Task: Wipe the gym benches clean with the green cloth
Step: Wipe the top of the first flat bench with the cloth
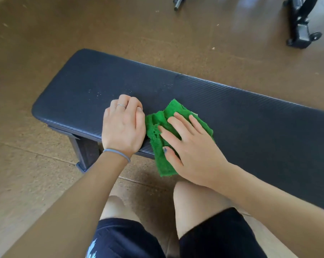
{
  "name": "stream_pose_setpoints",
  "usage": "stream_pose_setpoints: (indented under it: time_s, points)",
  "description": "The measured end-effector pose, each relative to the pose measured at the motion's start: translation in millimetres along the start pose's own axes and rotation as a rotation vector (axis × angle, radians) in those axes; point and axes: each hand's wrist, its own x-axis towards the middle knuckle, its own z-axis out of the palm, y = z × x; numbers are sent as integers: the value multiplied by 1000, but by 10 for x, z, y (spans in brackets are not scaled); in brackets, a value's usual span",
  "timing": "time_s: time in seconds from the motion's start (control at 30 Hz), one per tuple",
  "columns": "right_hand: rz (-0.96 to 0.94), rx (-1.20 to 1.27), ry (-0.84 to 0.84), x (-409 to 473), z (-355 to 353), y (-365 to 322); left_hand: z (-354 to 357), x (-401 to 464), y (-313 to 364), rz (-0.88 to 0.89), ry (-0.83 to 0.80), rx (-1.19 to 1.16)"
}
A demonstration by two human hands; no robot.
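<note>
Black bench (232,108) bears the flat right hand (191,144) pressing green cloth (163,127), left hand (123,125) curled, empty.

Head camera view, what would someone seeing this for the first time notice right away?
First, the bright green terry cloth, pressed flat under the right hand at the near edge of the long black padded gym bench, one corner hanging over the side. Next, the left hand resting with curled fingers on the bench just left of the cloth. Pale specks dot the pad beyond that hand.
</note>
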Motion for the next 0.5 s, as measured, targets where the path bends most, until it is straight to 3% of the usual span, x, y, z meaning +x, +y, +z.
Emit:
stream_pose_setpoints:
  time_s: [0.07,0.3,0.5]
  points:
    - [-9,-20,-15,63,36,50,-1,1,3,1,1,5]
    - [58,15,199,1010,187,308,8,5,2,-30,37,-35]
    - [162,36,146,1370,214,304,-5,15,19,-35,37,-38]
